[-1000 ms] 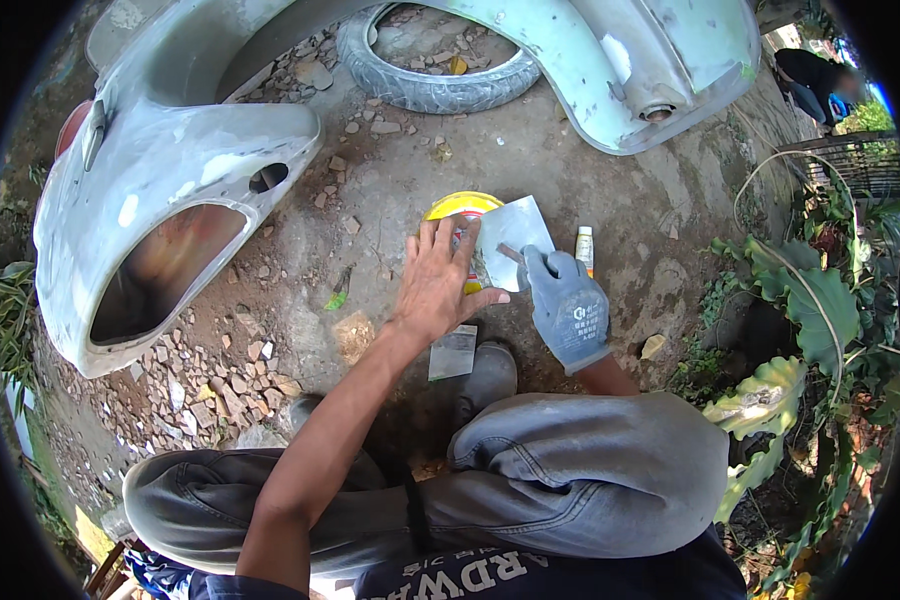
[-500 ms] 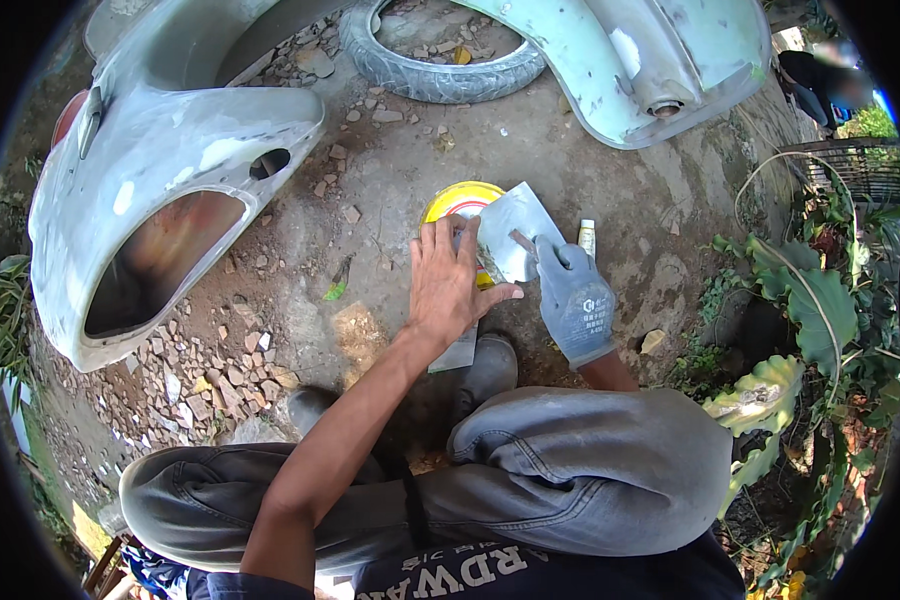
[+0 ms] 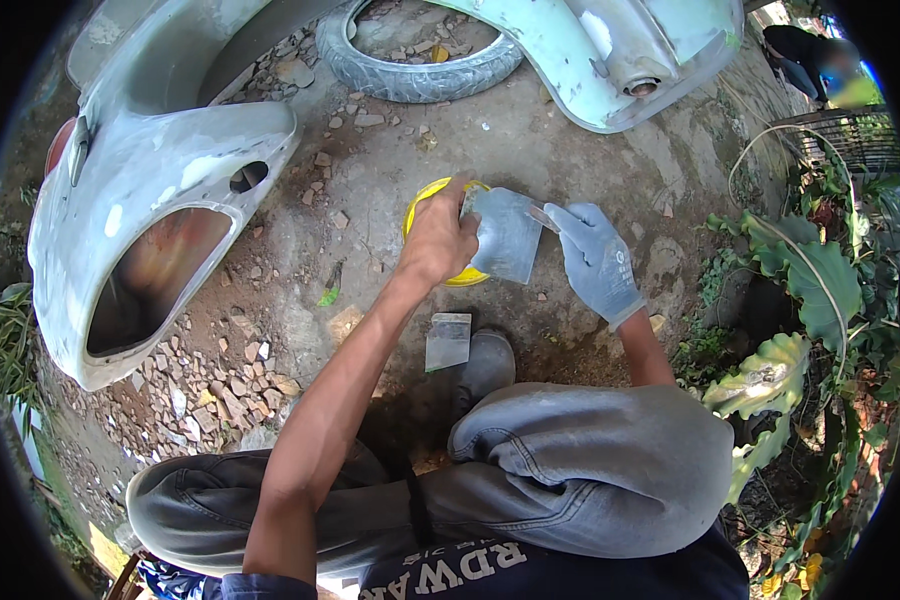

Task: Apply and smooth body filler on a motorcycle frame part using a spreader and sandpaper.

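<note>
My bare left hand [image 3: 438,235] is over a round yellow tin [image 3: 428,190], fingers curled at the left edge of a flat grey plate [image 3: 505,238]. The plate lies tilted above the tin's right side. My right hand [image 3: 595,262], in a grey glove, pinches a thin metal strip [image 3: 542,216] like a scraper blade, held against the plate's upper right corner. The left fingertips are partly hidden. A smaller grey plate [image 3: 448,342] lies on the ground beside my boot [image 3: 487,362].
Grey scooter body panels [image 3: 160,200] stand at the left, with broken stones [image 3: 225,395] below. A tyre [image 3: 420,80] and a pale green panel [image 3: 570,60] lie at the far side. Leafy plants [image 3: 805,290] line the right, and a person [image 3: 810,65] is far right.
The grey plate has turned and shifted, and my left fingers have curled in at its edge. My right hand has moved slightly right and up. The small tube no longer shows.
</note>
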Demonstrator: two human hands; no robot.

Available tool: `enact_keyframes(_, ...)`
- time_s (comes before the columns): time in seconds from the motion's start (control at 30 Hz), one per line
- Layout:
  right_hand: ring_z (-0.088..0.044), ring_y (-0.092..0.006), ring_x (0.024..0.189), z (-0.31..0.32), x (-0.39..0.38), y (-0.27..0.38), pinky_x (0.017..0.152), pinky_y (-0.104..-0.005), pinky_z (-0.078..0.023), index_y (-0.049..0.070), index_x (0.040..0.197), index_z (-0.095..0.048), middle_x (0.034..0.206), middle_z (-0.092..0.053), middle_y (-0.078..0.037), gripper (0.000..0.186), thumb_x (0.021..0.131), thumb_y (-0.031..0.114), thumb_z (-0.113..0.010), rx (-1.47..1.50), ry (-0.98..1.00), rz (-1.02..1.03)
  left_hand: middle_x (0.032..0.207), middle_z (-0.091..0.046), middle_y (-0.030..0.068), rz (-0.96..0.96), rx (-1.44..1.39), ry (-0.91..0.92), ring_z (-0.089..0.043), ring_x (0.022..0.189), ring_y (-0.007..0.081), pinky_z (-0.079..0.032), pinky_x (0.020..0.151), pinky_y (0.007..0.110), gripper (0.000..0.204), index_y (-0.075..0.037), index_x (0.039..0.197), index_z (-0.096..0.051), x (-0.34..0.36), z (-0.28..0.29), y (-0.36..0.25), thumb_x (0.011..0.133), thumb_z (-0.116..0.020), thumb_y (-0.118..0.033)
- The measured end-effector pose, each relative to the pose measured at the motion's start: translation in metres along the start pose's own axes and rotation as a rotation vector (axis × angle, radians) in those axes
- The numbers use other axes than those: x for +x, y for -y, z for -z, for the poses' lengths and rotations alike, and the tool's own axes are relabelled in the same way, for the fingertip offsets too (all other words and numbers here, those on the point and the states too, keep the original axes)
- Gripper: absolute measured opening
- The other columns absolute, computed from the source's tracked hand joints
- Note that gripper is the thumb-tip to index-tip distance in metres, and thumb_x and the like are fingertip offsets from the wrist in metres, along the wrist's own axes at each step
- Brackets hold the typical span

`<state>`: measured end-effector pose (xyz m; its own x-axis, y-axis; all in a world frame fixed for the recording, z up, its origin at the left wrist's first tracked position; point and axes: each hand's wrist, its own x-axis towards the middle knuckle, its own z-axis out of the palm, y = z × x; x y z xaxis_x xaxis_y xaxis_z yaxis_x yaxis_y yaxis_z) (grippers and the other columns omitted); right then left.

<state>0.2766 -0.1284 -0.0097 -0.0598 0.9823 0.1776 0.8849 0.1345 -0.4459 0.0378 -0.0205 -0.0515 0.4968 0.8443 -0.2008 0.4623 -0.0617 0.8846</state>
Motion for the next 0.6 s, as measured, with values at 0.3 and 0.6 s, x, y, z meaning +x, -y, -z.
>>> enact_keyframes(0.3, -0.068, -0.0329, 0.098, -0.038, -0.008, 0.001, 0.082, -0.0459, -0.057, 0.013, 0.128, -0.075, 0.109, -0.068, -0.009, 0.037, 0.092, 0.006, -0.071, -0.031, -0.085, 0.034, 0.104, -0.075, 0.0323, -0.178, 0.195, -0.378, -0.075, 0.094, 0.0490, -0.059, 0.082, 0.052, 0.028, 0.003, 0.114, -0.075, 0.020, -0.023, -0.004, 0.101, -0.075, -0.022)
enact_keyframes(0.6, -0.066, -0.0329, 0.099, -0.027, -0.042, 0.017, 0.084, -0.0467, -0.057, 0.013, 0.135, -0.073, 0.108, -0.066, -0.010, 0.052, 0.084, 0.001, -0.071, -0.058, -0.029, 0.067, 0.094, -0.076, 0.0217, -0.316, 0.228, -0.317, -0.074, 0.081, 0.0425, -0.059, 0.073, 0.047, 0.027, 0.000, 0.112, -0.081, 0.025, -0.020, -0.005, 0.098, -0.080, -0.023)
